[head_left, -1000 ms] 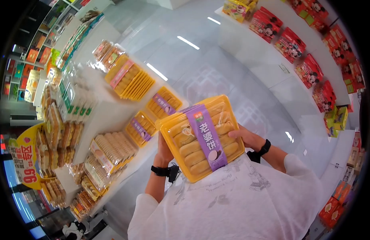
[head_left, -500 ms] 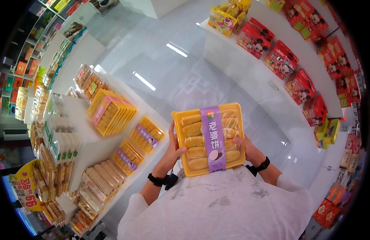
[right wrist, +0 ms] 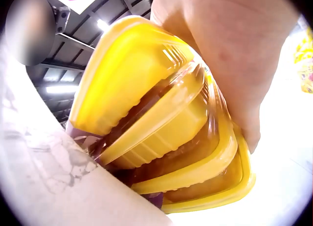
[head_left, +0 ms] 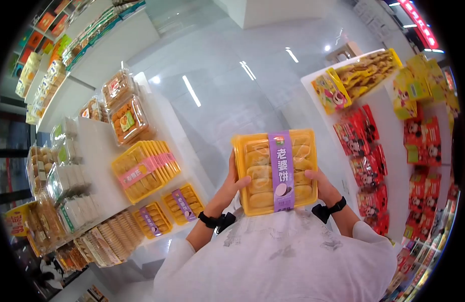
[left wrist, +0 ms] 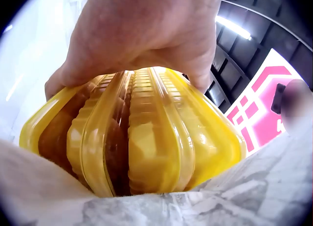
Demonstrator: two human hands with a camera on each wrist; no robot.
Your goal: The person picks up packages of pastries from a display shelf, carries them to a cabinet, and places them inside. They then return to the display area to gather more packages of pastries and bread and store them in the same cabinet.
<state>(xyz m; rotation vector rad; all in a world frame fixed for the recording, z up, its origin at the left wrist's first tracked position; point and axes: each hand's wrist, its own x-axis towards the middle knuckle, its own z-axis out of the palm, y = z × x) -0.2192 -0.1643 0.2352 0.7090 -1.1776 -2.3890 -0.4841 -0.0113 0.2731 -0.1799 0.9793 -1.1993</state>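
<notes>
Floor [head_left: 215, 63]: pale grey and glossy, well below your hands.
Desk [head_left: 168, 132]: white, to your left, carrying a stack of pink-banded packs [head_left: 144, 168] and two purple-banded packs [head_left: 181, 202] that lie flat near your left forearm.
Shirt [head_left: 288, 254]: light with grey print, its front meeting the lower edge of what you hold.
Pastry packs [head_left: 261, 173]: two yellow trays layered together, as the wrist views show, held between your two hands in front of your body and clear of the desk, the front lid facing up towards you.
Left hand [head_left: 229, 187]: curled round the packs' left side, spread across both trays, thumb over the front lid's edge.
Right hand [head_left: 325, 187]: curled round the opposite side, thumb on the front rim, level with or slightly above the left thumb.
Purple band [head_left: 283, 171]: down the front lid's middle, between your thumbs, touched by neither.
</notes>
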